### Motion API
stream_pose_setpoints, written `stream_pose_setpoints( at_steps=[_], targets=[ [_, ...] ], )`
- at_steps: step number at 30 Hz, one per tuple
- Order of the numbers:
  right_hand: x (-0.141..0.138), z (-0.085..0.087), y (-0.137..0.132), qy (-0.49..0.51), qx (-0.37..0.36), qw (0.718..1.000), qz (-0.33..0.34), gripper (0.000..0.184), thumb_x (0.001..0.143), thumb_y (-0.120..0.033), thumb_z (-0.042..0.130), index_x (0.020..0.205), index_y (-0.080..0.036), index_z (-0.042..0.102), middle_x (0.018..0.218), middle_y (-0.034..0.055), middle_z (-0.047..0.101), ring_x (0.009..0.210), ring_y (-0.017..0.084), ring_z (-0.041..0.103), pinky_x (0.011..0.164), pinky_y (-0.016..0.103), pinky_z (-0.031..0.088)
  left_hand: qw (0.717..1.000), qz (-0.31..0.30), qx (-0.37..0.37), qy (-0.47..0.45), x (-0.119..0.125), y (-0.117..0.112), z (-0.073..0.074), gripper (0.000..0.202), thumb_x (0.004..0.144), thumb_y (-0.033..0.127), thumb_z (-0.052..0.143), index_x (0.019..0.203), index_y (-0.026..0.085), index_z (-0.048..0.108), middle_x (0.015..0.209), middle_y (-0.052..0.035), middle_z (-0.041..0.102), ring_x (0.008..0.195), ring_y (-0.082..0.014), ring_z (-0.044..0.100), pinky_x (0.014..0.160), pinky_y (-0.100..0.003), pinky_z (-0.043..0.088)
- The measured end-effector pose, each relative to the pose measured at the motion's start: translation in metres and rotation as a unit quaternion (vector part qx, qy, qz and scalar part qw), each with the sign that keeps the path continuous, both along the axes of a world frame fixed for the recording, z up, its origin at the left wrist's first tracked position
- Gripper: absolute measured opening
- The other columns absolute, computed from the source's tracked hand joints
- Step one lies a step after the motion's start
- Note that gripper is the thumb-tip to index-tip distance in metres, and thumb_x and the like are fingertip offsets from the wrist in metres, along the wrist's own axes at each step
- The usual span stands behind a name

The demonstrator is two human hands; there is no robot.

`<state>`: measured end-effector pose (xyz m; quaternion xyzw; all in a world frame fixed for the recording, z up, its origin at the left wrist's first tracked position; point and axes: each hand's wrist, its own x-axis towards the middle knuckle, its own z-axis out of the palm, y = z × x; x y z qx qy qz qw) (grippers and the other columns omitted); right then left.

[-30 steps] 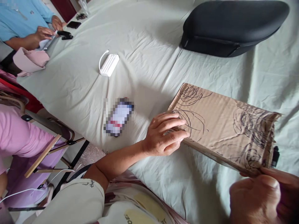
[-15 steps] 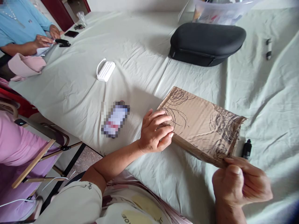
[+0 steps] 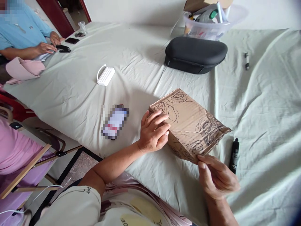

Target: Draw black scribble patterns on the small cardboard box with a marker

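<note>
A brown cardboard piece (image 3: 188, 124), covered in black scribbles, lies tilted on the pale green tablecloth (image 3: 145, 78) in front of me. My left hand (image 3: 152, 133) grips its left end, fingers on top and thumb below. My right hand (image 3: 216, 177) pinches the lower right corner of the cardboard between thumb and fingers. A black marker (image 3: 234, 154) lies on the cloth just right of the cardboard.
A phone (image 3: 114, 121) lies left of my left hand, a white power bank (image 3: 105, 75) beyond it. A black case (image 3: 195, 55) and a clear tub of supplies (image 3: 207, 23) sit at the back. Another person's hands (image 3: 48, 47) rest at the far left corner.
The view has pulled back and up. The cardboard has come closer to me and tipped, its right end lower. My right hand slid along from the far right corner.
</note>
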<state>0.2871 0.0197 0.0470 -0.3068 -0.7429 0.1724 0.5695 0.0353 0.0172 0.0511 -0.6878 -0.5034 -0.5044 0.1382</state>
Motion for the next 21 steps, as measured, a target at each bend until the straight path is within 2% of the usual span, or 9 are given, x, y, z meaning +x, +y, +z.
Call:
stream_pose_setpoints(
  at_steps=[3, 6, 9, 13, 15, 17, 19, 21],
  targets=[
    [-0.005, 0.004, -0.003, -0.024, 0.012, 1.0, 0.014, 0.02, 0.089, -0.015, 0.076, 0.106, -0.023, 0.079, 0.08, 0.0013, 0.08, 0.061, 0.017, 0.074, 0.051, 0.025, 0.059, 0.999, -0.034, 0.003, 0.003, 0.003, -0.003, 0.001, 0.022, 0.101, 0.036, 0.06, 0.118, 0.025, 0.067, 0.135, -0.0099, 0.076, 0.146, -0.0278, 0.059, 0.131, -0.056, 0.031],
    [-0.009, 0.01, -0.005, -0.045, 0.025, 0.998, 0.027, 0.025, 0.09, -0.012, 0.073, 0.112, -0.024, 0.077, 0.081, 0.0004, 0.08, 0.062, 0.017, 0.074, 0.052, 0.025, 0.06, 0.997, -0.073, 0.014, 0.015, 0.01, -0.007, 0.0, 0.04, 0.097, 0.06, 0.064, 0.116, 0.025, 0.069, 0.133, -0.0109, 0.076, 0.143, -0.0307, 0.061, 0.132, -0.059, 0.031],
    [-0.009, 0.013, -0.006, -0.063, 0.012, 0.997, 0.05, 0.036, 0.091, -0.008, 0.069, 0.121, -0.027, 0.076, 0.087, 0.001, 0.081, 0.064, 0.017, 0.075, 0.054, 0.027, 0.062, 0.994, -0.092, 0.032, 0.044, 0.021, -0.011, -0.001, 0.059, 0.088, 0.08, 0.065, 0.111, 0.026, 0.068, 0.13, -0.011, 0.077, 0.14, -0.0319, 0.063, 0.134, -0.062, 0.025],
    [-0.003, 0.01, -0.005, -0.045, -0.01, 0.998, 0.046, 0.038, 0.09, -0.012, 0.07, 0.124, -0.028, 0.076, 0.087, 0.0018, 0.08, 0.06, 0.019, 0.073, 0.049, 0.029, 0.059, 0.995, -0.085, 0.037, 0.044, 0.031, -0.012, -0.001, 0.052, 0.089, 0.073, 0.07, 0.107, 0.025, 0.064, 0.128, -0.0116, 0.077, 0.138, -0.0313, 0.065, 0.135, -0.065, 0.023],
    [0.0, 0.007, 0.003, 0.0, -0.007, 1.0, -0.025, 0.025, 0.089, -0.017, 0.071, 0.111, -0.024, 0.08, 0.076, 0.002, 0.077, 0.054, 0.02, 0.069, 0.045, 0.031, 0.053, 0.994, -0.096, 0.037, 0.032, 0.032, -0.012, 0.001, 0.045, 0.092, 0.067, 0.068, 0.108, 0.025, 0.062, 0.128, -0.0117, 0.077, 0.137, -0.0309, 0.066, 0.134, -0.065, 0.026],
    [0.003, 0.004, 0.017, 0.065, 0.018, 0.987, -0.147, 0.01, 0.088, -0.027, 0.073, 0.089, -0.021, 0.081, 0.061, 0.0013, 0.068, 0.045, 0.018, 0.059, 0.042, 0.032, 0.042, 0.993, -0.11, 0.036, 0.021, 0.03, -0.011, 0.003, 0.038, 0.095, 0.061, 0.062, 0.108, 0.025, 0.061, 0.127, -0.0113, 0.077, 0.137, -0.0298, 0.066, 0.133, -0.063, 0.032],
    [0.005, 0.001, 0.032, 0.157, 0.057, 0.952, -0.257, 0.019, 0.085, -0.039, 0.075, 0.076, -0.022, 0.08, 0.053, 0.0006, 0.06, 0.04, 0.016, 0.048, 0.041, 0.032, 0.031, 0.992, -0.124, 0.032, 0.015, 0.028, -0.01, 0.005, 0.031, 0.096, 0.054, 0.057, 0.107, 0.025, 0.061, 0.126, -0.0103, 0.076, 0.139, -0.029, 0.065, 0.13, -0.061, 0.037],
    [0.008, -0.002, 0.043, 0.238, 0.064, 0.923, -0.296, 0.022, 0.077, -0.045, 0.08, 0.079, -0.023, 0.081, 0.056, 0.0008, 0.06, 0.041, 0.016, 0.045, 0.044, 0.033, 0.027, 0.99, -0.135, 0.025, 0.015, 0.025, -0.01, 0.005, 0.026, 0.097, 0.049, 0.053, 0.107, 0.026, 0.061, 0.127, -0.0091, 0.076, 0.141, -0.0288, 0.063, 0.128, -0.06, 0.042]
  ],
)
